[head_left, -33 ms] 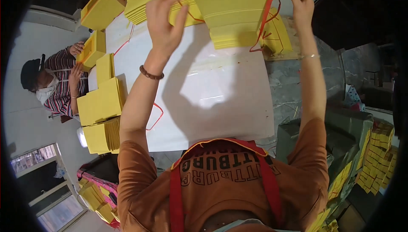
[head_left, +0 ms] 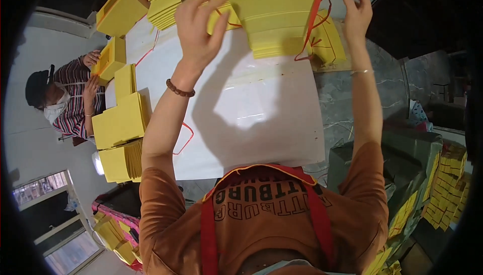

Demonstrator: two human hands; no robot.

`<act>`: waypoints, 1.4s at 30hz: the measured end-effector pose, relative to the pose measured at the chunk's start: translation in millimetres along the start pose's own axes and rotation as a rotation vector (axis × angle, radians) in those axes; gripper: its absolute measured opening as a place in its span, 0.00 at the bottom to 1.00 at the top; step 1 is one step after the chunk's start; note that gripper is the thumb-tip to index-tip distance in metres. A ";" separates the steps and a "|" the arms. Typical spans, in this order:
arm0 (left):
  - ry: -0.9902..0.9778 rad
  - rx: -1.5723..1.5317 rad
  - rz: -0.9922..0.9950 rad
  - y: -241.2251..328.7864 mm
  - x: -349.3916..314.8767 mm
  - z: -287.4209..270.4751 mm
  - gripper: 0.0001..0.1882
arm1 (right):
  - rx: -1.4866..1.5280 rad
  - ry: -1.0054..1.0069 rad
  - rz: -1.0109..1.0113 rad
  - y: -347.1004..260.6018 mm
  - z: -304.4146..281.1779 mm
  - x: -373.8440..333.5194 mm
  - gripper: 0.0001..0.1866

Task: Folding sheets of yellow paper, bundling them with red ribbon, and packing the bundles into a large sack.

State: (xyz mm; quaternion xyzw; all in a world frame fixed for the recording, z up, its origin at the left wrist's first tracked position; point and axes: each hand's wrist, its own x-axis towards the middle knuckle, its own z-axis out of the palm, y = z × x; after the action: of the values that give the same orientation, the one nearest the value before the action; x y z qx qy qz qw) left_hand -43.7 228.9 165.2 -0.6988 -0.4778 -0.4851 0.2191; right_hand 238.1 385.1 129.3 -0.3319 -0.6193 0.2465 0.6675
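A tall stack of folded yellow paper or card pieces [head_left: 271, 11] stands at the far side of the white-covered table [head_left: 287, 109]. Red ribbon [head_left: 315, 16] hangs in loops down its right side. My left hand [head_left: 198, 33] is raised at the stack's left, fingers apart, nothing visible in it. On the other side, my right hand [head_left: 358, 16] is up just right of the ribbon loops, fingers bent and parted from the thumb, with nothing seen in it. Neither hand visibly grips the stack. More yellow bundles [head_left: 166, 3] lie behind my left hand.
At the left a co-worker [head_left: 68, 96] handles a yellow box [head_left: 111, 58]. Yellow stacks [head_left: 119, 124] line the table's left edge, beside a loose red ribbon [head_left: 190, 134]. A small board with a yellow piece [head_left: 329, 46] sits right of the stack; a dark green-covered pile [head_left: 397, 154] is at right.
My left hand has shifted slightly right and toward me. My right hand has dropped a little toward me. The stack and ribbon look nearly unmoved.
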 end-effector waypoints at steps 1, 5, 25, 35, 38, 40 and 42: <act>-0.062 0.089 0.105 9.9 1.9 -1.1 0.17 | 0.004 0.006 0.000 -7.3 -1.2 -16.8 0.17; -0.049 0.090 0.072 20.6 2.0 19.1 0.25 | -0.374 -0.083 -0.278 -31.4 25.7 -62.7 0.24; -0.276 -0.404 -0.607 4.4 -13.3 57.8 0.57 | 0.420 -0.291 0.281 12.9 50.3 -72.8 0.32; -0.322 -0.300 -0.597 10.4 1.5 49.5 0.41 | 0.512 -0.293 0.303 7.1 51.6 -72.0 0.34; -0.303 -0.305 -0.580 6.6 0.5 50.4 0.35 | 0.515 -0.259 0.359 14.5 54.9 -74.8 0.35; -0.283 -0.348 -0.616 1.8 -0.4 49.9 0.33 | 0.518 -0.257 0.381 12.8 55.0 -75.3 0.35; -0.285 -0.321 -0.599 2.7 -2.0 48.9 0.33 | 0.520 -0.254 0.402 9.7 54.8 -75.6 0.36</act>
State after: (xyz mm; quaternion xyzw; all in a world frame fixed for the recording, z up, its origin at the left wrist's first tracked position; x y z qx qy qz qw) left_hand -18.5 264.3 142.6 -0.6139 -0.6049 -0.4942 -0.1140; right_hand 176.3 343.1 72.6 -0.2328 -0.5361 0.5618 0.5854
